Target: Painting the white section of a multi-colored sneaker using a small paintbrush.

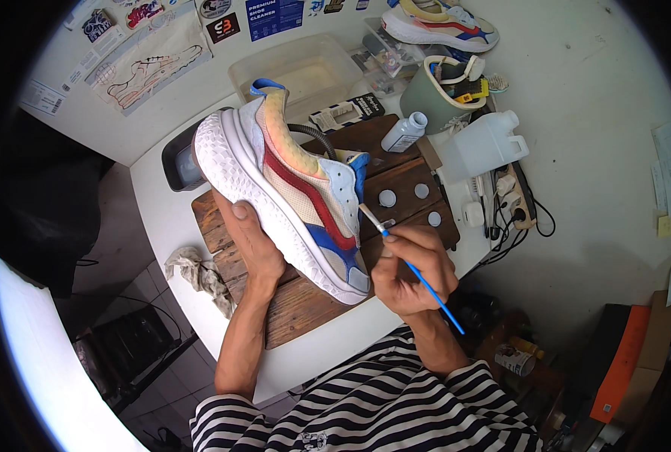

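Observation:
A multicoloured sneaker (294,181) with a thick white sole is held up over a brown wooden board (298,320), tilted with its toe toward me. My left hand (252,245) grips it from the sole side, thumb against the white rubber; its other fingers are hidden behind the shoe. Pinched in my right hand (414,271) is a thin blue paintbrush (429,290). The pale bristles point at the light-blue eyelet panel, close to its edge; whether they touch cannot be made out. Several small white round caps (386,198) lie on the board beyond the brush.
A small open bottle (405,133) stands at the board's far edge, near a white jug (482,147) and a green bucket of brushes (442,89). Behind are a clear tub (298,68) and another sneaker (441,26). A crumpled rag (200,277) lies left, a power strip (522,196) right.

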The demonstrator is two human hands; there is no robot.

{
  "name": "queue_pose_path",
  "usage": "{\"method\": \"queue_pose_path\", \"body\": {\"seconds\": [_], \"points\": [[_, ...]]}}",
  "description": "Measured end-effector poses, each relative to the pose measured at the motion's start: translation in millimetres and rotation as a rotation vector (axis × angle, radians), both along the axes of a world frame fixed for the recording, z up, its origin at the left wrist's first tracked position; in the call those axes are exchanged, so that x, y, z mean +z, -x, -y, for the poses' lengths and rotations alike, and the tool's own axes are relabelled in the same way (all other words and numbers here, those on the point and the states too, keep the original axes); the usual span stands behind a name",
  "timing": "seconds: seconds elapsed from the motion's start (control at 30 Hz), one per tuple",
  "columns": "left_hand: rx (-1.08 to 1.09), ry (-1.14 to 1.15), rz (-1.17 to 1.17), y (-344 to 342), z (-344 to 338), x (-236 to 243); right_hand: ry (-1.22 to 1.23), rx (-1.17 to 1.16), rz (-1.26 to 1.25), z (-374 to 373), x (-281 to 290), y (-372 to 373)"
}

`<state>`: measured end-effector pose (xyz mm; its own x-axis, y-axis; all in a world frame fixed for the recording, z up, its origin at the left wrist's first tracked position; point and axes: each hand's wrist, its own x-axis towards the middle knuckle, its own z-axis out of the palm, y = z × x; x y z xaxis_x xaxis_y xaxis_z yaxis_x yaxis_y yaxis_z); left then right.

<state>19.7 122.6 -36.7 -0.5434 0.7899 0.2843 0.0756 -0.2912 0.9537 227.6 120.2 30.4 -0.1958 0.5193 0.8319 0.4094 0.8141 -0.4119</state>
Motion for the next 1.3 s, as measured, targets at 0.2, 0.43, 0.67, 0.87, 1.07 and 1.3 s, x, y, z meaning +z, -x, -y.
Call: {"method": "queue_pose_path", "body": {"seconds": [0.2, 0.43, 0.67, 0.87, 1.07, 1.3], "points": [[0.059, 0.024, -0.062, 0, -1, 3, 0.19, -0.166, -0.114, -11, -31, -34], [0.059, 0.023, -0.041, 1, -1, 0, 0.323, -0.226, 0.049, -22, -48, -38], [0.027, 0.055, -0.068, 2, 0, 3, 0.339, -0.213, 0.103, -25, -52, -38], [0.047, 0.047, -0.093, 1, 0, 3, 0.275, -0.22, 0.078, -22, -48, -37], [0.037, 0.041, -0.092, 2, -1, 3, 0.298, -0.219, 0.145, -25, -50, -36], [0.072, 0.011, -0.045, -2, -3, 1, 0.313, -0.217, 0.135, -24, -51, -35]]}}
